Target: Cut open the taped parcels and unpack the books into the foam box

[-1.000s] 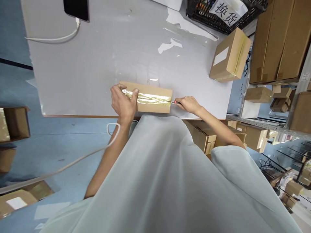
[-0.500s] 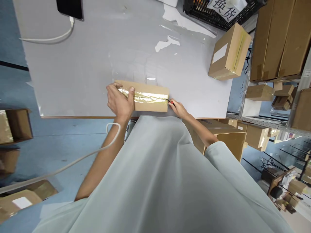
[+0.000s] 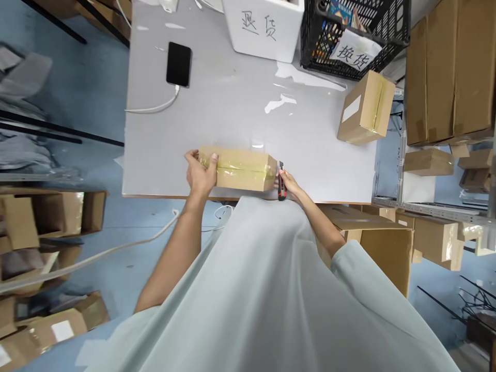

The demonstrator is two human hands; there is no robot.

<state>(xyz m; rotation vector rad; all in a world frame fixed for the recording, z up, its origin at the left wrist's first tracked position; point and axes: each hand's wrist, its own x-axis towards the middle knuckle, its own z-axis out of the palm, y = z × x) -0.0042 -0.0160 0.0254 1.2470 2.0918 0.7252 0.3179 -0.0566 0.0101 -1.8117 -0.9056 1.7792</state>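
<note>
A long cardboard box (image 3: 242, 173) with clear tape along it lies near the front edge of the table. My left hand (image 3: 201, 173) grips its left end, thumb on the taped face and fingers around the far side. At the box's right end, my right hand (image 3: 289, 182) holds a red and black utility knife (image 3: 282, 183) upright in the view, its blade end pointing away from me. Some fingers of the right hand are hidden behind the knife and the box end; whether they touch the box I cannot tell.
A taped cardboard box (image 3: 366, 111) stands at the table's right side. Behind it are a black plastic crate (image 3: 358, 44) and a white bin (image 3: 263, 31). A phone (image 3: 179, 64) with a white cable lies at the back left. Open cartons (image 3: 58, 325) sit on the floor left.
The knife has left the tape at the box's right end and now points away from me. The box is tilted, showing its right end face. My view has shifted, showing more of the table's back.
</note>
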